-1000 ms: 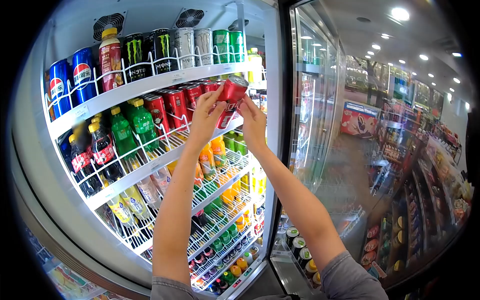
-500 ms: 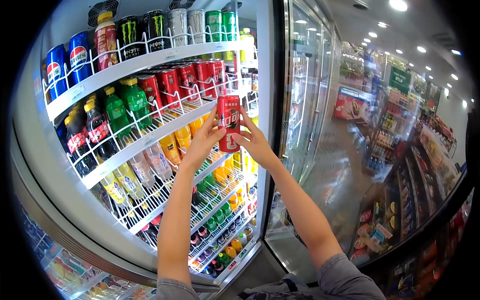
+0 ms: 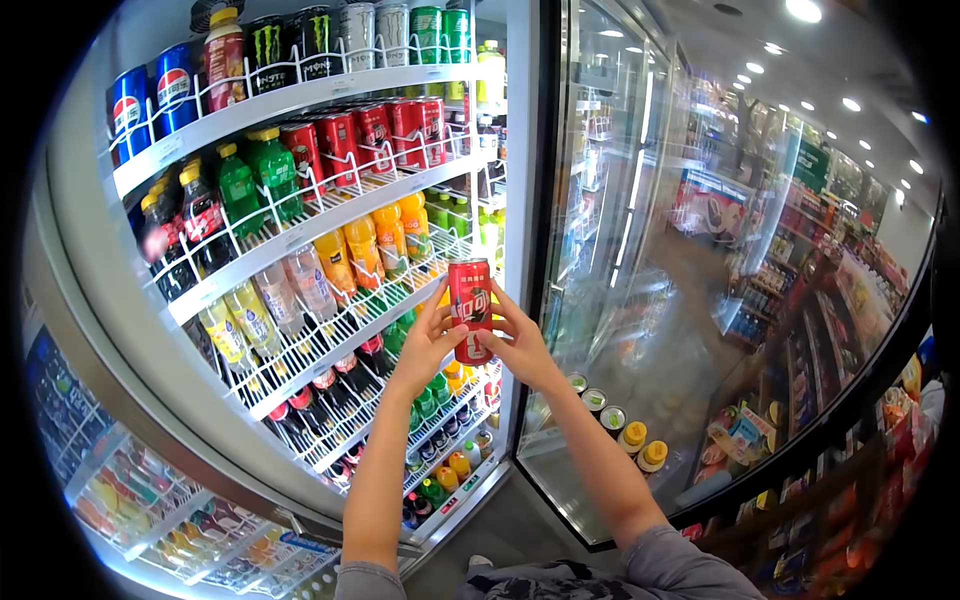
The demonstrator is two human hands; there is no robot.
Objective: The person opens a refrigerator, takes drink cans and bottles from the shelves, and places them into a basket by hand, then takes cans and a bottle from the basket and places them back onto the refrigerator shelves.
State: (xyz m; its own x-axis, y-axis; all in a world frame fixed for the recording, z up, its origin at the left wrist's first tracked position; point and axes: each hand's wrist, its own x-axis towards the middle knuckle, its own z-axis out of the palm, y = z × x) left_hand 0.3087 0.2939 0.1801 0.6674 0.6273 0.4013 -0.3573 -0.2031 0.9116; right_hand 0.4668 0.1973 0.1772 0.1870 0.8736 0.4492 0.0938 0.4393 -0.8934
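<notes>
A red can (image 3: 470, 300) with white lettering stands upright between both hands, in front of the lit cooler shelves. My left hand (image 3: 428, 345) is closed on the can's left side, thumb across its lower front. From the right, my right hand (image 3: 515, 342) grips the same can, its thumb also on the front. More red cans (image 3: 372, 138) stand in a row on the second shelf (image 3: 330, 212), behind a white wire rail. Green bottles (image 3: 275, 172) and dark cola bottles (image 3: 205, 215) are to their left.
Blue, black, white and green cans line the top shelf (image 3: 290, 95). Orange bottles (image 3: 362, 250) fill part of the shelf below the red cans. A glass door (image 3: 540, 290) stands open at the right, with store shelves (image 3: 800, 330) beyond. Yellow-capped containers (image 3: 640, 445) show low behind the glass.
Both hands have brought the red can down, away from the second shelf. It was tilted near the row of red cans and is now upright, lower and closer to my body.
</notes>
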